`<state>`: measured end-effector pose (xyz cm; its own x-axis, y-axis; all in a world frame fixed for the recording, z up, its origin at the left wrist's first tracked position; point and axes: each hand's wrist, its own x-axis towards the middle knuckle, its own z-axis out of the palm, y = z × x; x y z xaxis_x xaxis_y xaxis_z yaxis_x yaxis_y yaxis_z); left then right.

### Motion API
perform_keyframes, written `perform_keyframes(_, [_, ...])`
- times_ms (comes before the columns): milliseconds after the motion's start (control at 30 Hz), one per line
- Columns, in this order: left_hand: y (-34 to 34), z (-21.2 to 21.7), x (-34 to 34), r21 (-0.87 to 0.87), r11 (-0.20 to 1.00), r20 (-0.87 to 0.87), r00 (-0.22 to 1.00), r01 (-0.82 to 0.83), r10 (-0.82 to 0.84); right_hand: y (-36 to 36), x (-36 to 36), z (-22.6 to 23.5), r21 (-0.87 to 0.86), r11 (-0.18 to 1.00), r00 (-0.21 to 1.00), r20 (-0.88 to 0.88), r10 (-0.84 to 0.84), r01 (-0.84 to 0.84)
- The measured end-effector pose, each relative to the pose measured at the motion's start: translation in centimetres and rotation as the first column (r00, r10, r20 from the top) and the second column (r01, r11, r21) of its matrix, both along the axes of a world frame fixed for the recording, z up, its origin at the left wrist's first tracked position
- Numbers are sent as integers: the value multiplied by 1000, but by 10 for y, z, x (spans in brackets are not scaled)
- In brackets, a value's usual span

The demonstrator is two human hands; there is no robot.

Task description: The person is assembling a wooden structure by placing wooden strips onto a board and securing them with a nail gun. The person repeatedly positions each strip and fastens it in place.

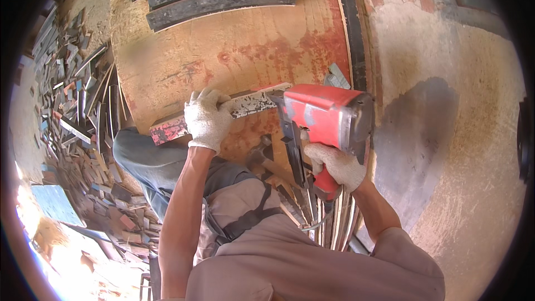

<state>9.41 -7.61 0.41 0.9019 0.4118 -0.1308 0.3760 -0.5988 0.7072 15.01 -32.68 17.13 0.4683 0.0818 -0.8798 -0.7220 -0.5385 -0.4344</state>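
My left hand point(208, 120), in a pale knit glove, is closed around a narrow wooden strip point(257, 103) with flaking white, black and red paint. That strip slants up to the right across a large stained plywood board point(184, 56). Wrapped round the handle of a red and black nail gun point(320, 112) is my gloved right hand point(340, 166). The gun's nose meets the strip's right end, though exact contact is hard to see. Below the strip, partly in shadow, a hammer point(261, 153) lies between my arms.
Several dark, curved-looking strips point(223, 6) lie across the board's far end. Scrap wood pieces point(83, 117) cover the floor at left. A worn plaster wall point(429, 150) rises at right. Long thin slats point(334, 220) and a hose point(317, 226) sit below the gun.
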Motion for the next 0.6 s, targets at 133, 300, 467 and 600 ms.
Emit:
perform_keyframes(133, [0, 0, 0, 8, 1000, -18, 1000, -12, 12, 3, -2, 8, 31, 996, 996, 2, -85, 85])
perform_keyframes(300, [1, -7, -2, 24, 1000, -8, 1000, 3, -3, 0, -9, -8, -4, 979, 979, -28, 203, -203])
perform_keyframes(467, [0, -9, -1, 18, 1000, -1, 1000, 2, -2, 5, -21, -19, 13, 994, 994, -10, 113, -113])
perform_keyframes(600, [3, -1, -1, -21, 1000, -19, 1000, -2, 2, -3, -16, -13, 38, 996, 996, -35, 80, -79])
